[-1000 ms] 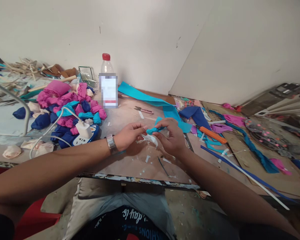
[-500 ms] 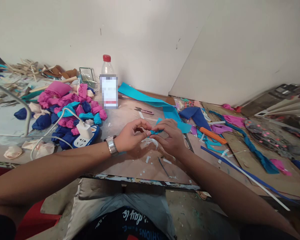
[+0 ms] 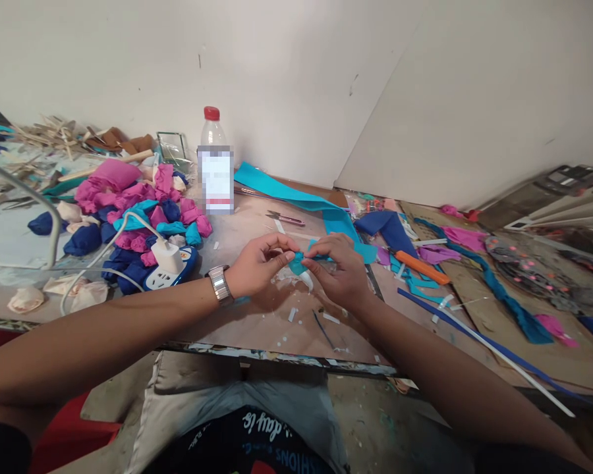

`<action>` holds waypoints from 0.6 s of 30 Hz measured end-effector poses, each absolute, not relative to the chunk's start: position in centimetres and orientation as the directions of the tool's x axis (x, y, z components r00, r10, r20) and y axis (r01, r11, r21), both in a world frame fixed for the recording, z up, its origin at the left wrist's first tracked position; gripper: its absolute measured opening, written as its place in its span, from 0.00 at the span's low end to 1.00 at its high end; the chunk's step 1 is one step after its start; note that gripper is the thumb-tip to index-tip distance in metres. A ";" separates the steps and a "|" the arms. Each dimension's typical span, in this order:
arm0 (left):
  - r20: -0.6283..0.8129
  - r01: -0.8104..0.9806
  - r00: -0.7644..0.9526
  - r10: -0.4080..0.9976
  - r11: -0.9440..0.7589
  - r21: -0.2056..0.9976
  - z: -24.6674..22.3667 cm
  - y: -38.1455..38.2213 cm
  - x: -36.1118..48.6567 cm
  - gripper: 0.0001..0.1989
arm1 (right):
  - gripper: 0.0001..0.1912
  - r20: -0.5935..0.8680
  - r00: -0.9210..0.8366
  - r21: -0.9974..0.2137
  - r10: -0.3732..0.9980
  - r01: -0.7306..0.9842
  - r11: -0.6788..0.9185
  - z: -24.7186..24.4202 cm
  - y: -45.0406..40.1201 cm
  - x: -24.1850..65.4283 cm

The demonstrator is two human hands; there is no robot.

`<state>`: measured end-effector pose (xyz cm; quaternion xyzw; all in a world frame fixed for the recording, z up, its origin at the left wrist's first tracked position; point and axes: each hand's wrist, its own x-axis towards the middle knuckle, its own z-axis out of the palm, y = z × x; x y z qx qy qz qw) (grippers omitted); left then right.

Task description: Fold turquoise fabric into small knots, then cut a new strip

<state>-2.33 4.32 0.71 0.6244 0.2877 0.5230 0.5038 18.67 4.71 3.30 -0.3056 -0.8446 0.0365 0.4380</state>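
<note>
Soft, muted light — faint shadow beside the bottle (image 3: 214, 158) — label (image 3: 217, 179) pixelated, far right blurry

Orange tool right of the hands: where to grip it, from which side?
I'd pinch the orange tool across mid-body with the right hand, from above: it lies lengthwise, its slimmer dark end pointing away to the left, and cloth scraps lie on both long sides. The thicker body should hold better. That hand is pinching turquoise cloth now.

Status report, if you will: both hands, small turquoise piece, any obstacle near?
Left hand, right hand: both pinching. Turquoise piece: held between them. White scrap nearby on table; nothing seen blocking.
</note>
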 end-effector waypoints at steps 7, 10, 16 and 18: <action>0.350 -0.171 0.297 0.889 -0.311 0.935 0.7 4.2 -2.3 0.17 | 0.10 0.707 -0.398 -0.360 0.585 0.509 0.782 3.0 4.8 18.8; 0.362 -0.151 0.309 0.879 -0.330 0.932 0.8 4.1 -2.2 0.17 | 0.11 0.697 -0.396 -0.378 0.597 0.504 0.776 2.9 5.0 18.9; 0.355 -0.155 0.297 0.886 -0.322 0.934 0.9 4.0 -2.2 0.17 | 0.12 0.663 -0.397 -0.420 0.635 0.504 0.755 2.7 5.1 19.0; 0.342 -0.175 0.291 0.893 -0.302 0.937 0.9 4.1 -2.2 0.17 | 0.11 0.671 -0.405 -0.412 0.621 0.493 0.766 2.7 5.0 19.0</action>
